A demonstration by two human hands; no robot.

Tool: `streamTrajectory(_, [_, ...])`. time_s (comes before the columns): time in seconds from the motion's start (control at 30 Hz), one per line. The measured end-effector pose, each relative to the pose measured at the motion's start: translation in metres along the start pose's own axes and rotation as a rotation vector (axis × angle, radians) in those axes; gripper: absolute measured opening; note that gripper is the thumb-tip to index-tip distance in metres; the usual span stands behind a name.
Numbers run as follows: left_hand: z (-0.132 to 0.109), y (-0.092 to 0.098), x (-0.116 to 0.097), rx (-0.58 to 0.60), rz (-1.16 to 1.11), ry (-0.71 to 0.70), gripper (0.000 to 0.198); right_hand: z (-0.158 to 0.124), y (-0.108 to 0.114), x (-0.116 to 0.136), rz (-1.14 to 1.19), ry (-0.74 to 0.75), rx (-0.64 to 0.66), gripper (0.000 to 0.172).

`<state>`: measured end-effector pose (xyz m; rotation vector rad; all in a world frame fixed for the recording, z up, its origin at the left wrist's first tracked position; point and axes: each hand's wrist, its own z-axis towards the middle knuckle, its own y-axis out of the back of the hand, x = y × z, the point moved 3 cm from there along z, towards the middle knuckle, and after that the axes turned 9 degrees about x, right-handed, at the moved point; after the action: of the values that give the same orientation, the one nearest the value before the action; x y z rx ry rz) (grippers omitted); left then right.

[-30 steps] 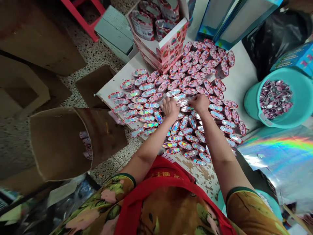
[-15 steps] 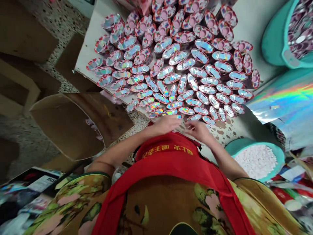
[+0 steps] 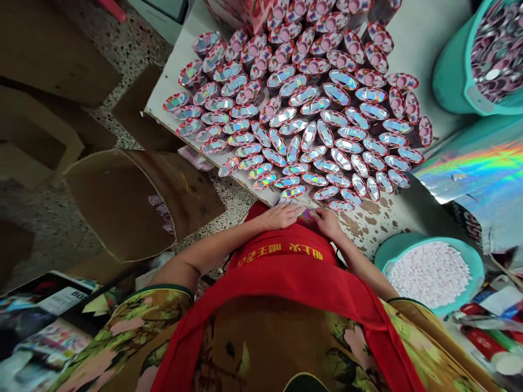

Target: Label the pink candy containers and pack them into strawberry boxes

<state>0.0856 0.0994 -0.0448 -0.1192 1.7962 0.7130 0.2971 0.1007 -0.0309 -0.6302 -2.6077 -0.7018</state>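
Several oval cups or containers (image 3: 312, 136) stand packed on the white table, some with mirror-like silvery tops and others with pink round centres. Just in front of their nearest row, at the table's edge, my left hand (image 3: 281, 215) rests over a small shiny silvery piece (image 3: 301, 211), fingers closed on it. Opposite, my right hand (image 3: 327, 223) pinches the right side of this piece between thumb and finger. Its exact kind is hard to make out, as the fingers cover much of it. Both hands are close together above the red apron (image 3: 281, 272).
On the right stand a teal bucket (image 3: 451, 76) of shiny ovals and a teal basin (image 3: 384, 250) of small white-pink pieces. Rainbow-silver film (image 3: 474, 169) lies between them. To the left, an open cardboard box (image 3: 118, 212) sits on the speckled floor below the table corner (image 3: 144, 112).
Both hands have drawn slightly down from the oval rows, and their fingers have closed on the shiny piece. The view has shifted a little, so the table's left part sits farther right.
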Motion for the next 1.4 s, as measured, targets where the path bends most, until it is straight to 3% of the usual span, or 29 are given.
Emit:
streamTrajectory(0.13, [-0.010,0.007,-0.005,-0.080,-0.220,0.188,0.015,0.003,0.000,0.000,-0.033,-0.016,-0.030,0.032])
streamTrajectory(0.23, [-0.020,0.029,-0.010,-0.334,-0.449,0.424,0.013,-0.004,0.007,0.013,0.049,0.031,-0.090,0.037])
streamTrajectory(0.3, [-0.024,0.047,-0.016,-0.495,-0.658,0.503,0.014,-0.010,0.015,0.030,0.197,0.124,-0.130,0.044])
streamTrajectory(0.43, [-0.022,0.083,-0.025,-0.659,-0.870,0.472,0.022,-0.008,0.028,0.077,0.500,0.320,0.000,0.062])
streamTrajectory(0.67, [-0.011,0.122,-0.006,-0.863,-0.997,0.503,0.030,0.043,0.057,0.128,0.605,0.281,0.132,0.058])
streamTrajectory(0.83, [-0.006,0.157,0.027,-1.071,-0.948,0.614,0.017,0.094,0.104,0.162,0.291,0.378,0.074,0.049])
streamTrajectory(0.93, [-0.002,0.190,0.049,-1.189,-0.664,0.698,0.010,0.133,0.136,0.193,0.091,0.392,0.028,0.042])
streamTrajectory(1.07, [0.016,0.221,0.070,-1.193,-0.293,0.919,0.013,0.179,0.175,0.238,-0.325,0.322,-0.008,0.035])
streamTrajectory(1.23, [0.046,0.225,0.078,-1.155,-0.096,1.095,0.011,0.210,0.205,0.278,-0.815,0.209,0.000,0.034])
streamTrajectory(1.4, [0.060,0.217,0.085,-1.100,-0.041,1.126,0.008,0.220,0.208,0.291,-0.973,0.160,0.027,0.035])
